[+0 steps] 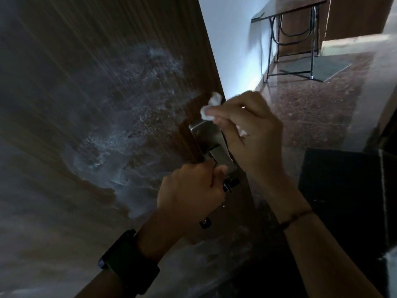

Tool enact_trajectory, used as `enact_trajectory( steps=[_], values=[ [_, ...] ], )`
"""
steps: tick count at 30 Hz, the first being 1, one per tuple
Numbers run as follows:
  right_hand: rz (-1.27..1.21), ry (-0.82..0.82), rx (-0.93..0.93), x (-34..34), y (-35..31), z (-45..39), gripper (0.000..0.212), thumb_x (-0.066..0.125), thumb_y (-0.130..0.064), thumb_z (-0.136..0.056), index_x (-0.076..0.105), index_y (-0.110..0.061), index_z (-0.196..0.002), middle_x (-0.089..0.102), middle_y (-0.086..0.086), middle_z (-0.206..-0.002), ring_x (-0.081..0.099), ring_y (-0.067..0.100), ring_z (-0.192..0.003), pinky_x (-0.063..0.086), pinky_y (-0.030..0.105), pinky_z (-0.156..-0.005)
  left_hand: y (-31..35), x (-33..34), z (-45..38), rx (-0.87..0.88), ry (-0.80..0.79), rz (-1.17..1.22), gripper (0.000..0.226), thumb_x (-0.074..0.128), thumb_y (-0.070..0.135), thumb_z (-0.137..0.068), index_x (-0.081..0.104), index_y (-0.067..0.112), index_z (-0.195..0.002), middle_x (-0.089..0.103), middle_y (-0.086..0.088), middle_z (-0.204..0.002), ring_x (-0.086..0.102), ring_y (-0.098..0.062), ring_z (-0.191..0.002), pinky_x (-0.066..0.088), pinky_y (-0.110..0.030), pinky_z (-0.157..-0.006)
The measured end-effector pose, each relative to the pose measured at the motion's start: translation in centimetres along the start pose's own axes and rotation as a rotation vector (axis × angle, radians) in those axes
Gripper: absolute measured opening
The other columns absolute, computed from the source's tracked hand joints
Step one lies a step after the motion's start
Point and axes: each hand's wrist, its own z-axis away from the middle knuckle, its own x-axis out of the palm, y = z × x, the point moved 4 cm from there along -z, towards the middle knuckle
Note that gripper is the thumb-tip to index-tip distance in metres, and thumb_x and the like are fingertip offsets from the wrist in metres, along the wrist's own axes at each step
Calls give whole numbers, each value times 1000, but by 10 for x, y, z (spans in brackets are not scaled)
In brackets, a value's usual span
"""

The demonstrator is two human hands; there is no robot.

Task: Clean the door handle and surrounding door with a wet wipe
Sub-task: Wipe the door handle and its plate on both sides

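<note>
Item 1: door (pixel 90 87). Dark wood grain, fills the left of my view, its free edge running down the middle. I note pale, hazy wet smears across the face, thickest just left of the handle plate.

Item 2: door handle (pixel 217 157). Brushed metal lever on a metal plate (pixel 206 132), mounted at the door's free edge. A key (pixel 231 184) with a dark head sits below the lever.

Item 3: left hand (pixel 189 190). I log its fingers curled round the lever from below, thumb on top, gripping it. A dark watch (pixel 129 263) sits on that wrist.

Item 4: right hand (pixel 249 130). Fingers closed and pinching the wet wipe, held just above and to the right of the plate, at the door's edge. A thin cord bracelet (pixel 295 218) is on the wrist.

Item 5: wet wipe (pixel 211 107). White, crumpled, bunched in the right hand; a wad pokes out to the left past the fingertips, close to the top of the plate at the door's edge. I cannot tell whether it touches the wood. A small scrap shows under the palm.

Item 6: surroundings. Speckled reddish floor (pixel 311 108) beyond the door; white wall (pixel 232 39); a metal-framed table (pixel 292 35) in the far corner with a grey mat (pixel 322 67) under it; a dark block (pixel 339 190) at the right.
</note>
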Motion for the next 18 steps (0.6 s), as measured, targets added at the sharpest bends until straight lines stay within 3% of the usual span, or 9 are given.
enact_trajectory(
  steps=[4, 8, 11, 14, 18],
  values=[
    [81, -125, 266, 0, 22, 55, 14, 64, -5, -83, 69, 5, -90, 63, 21, -70, 60, 29, -64, 46, 26, -54, -2, 2, 1, -37, 1, 15, 38, 23, 50, -83, 28, 25, -55, 60, -7, -74, 59, -34, -78, 34, -33, -62],
    [-19, -53, 228, 1, 17, 41, 16, 62, -10, -84, 70, 3, -90, 67, 12, -79, 62, 15, -73, 46, 10, -64, 0, 2, 1, -16, 1, 29, 35, 22, 50, -83, 31, 26, -60, 60, -8, -75, 58, -32, -75, 33, -32, -61],
    [-56, 19, 164, 3, 16, 19, 13, 64, -7, -84, 69, 3, -88, 65, 13, -83, 57, 8, -79, 46, 8, -68, 0, 2, 2, -36, -42, 34, 39, 22, 50, -84, 31, 25, -56, 49, -2, -67, 56, -28, -72, 35, -34, -62],
    [21, -22, 340, 4, 23, 68, 13, 62, -7, -82, 67, 5, -84, 60, 18, -82, 49, 3, -76, 42, 4, -66, 1, 1, 4, -16, -56, 34, 39, 25, 48, -87, 31, 26, -56, 44, 2, -63, 57, -29, -73, 34, -33, -62],
    [-46, -19, 567, 9, 28, 116, 16, 63, 3, -81, 66, 2, -97, 54, 15, -95, 52, -3, -78, 43, -1, -68, 1, 3, 5, -25, -60, 44, 37, 25, 47, -89, 35, 27, -60, 47, 2, -66, 54, -24, -70, 36, -32, -65]
  ],
)
